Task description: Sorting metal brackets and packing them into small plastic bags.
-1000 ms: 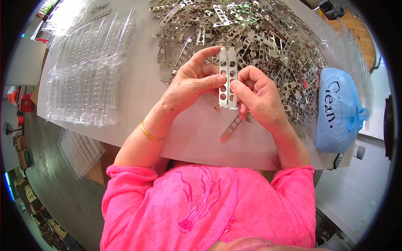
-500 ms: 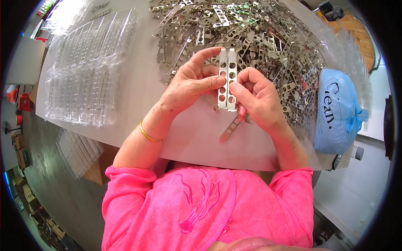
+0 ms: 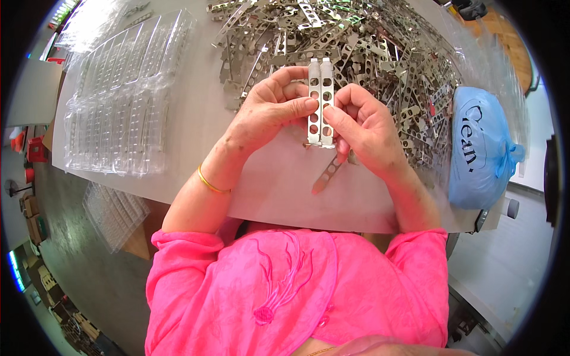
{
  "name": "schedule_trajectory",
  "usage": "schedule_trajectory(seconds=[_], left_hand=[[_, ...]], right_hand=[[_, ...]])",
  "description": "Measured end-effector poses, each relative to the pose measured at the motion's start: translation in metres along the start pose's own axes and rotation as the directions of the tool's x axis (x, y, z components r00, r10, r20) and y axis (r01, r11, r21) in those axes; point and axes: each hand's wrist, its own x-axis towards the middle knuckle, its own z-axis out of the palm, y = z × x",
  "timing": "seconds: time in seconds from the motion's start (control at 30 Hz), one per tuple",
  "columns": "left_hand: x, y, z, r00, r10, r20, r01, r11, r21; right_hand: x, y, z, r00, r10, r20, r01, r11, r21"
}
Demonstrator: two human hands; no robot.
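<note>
Bright, fairly even light falls across the pale counter (image 3: 199, 133), whitening to harsh glare on the clear plastic (image 3: 95, 25) at upper left and sparking small glints off the piled metal strips (image 3: 371, 50), while the floor (image 3: 68, 228) lies dimmer and the fisheye bends straight edges toward a black rim.

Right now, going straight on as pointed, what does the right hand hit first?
The right hand would first meet two silver metal strips with round holes, apparently touching it; depth beyond is unclear.
</note>
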Motion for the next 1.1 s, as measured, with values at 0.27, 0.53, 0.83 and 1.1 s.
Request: schedule_trajectory(seconds=[0.27, 0.53, 0.83, 1.1], left_hand=[[-0.0009, 0.0005, -0.0012, 1.0, -0.001, 0.0, 0.001, 1.0, -0.006], [-0.0001, -0.0009, -0.0048, 1.0, -0.031, -0.002, 0.031, 0.999, 0.01], [0.0006, 0.0005, -0.0035, 0.999, -0.049, 0.008, 0.049, 0.999, 0.012], [0.0021, 0.0009, -0.0041, 1.0, -0.031, 0.002, 0.031, 0.999, 0.035]], right_hand=[[0.0001, 0.0006, -0.0002, 1.0, 0.018, 0.016, -0.018, 1.0, 0.009], [0.0015, 0.0025, 0.0, 1.0, 0.028, 0.011, -0.028, 1.0, -0.016], [0.0036, 0.0038, -0.0031, 1.0, 0.003, 0.025, -0.004, 1.0, 0.022], [0.0051, 0.0028, -0.0042, 0.999, 0.012, 0.037, -0.014, 0.999, 0.042]])
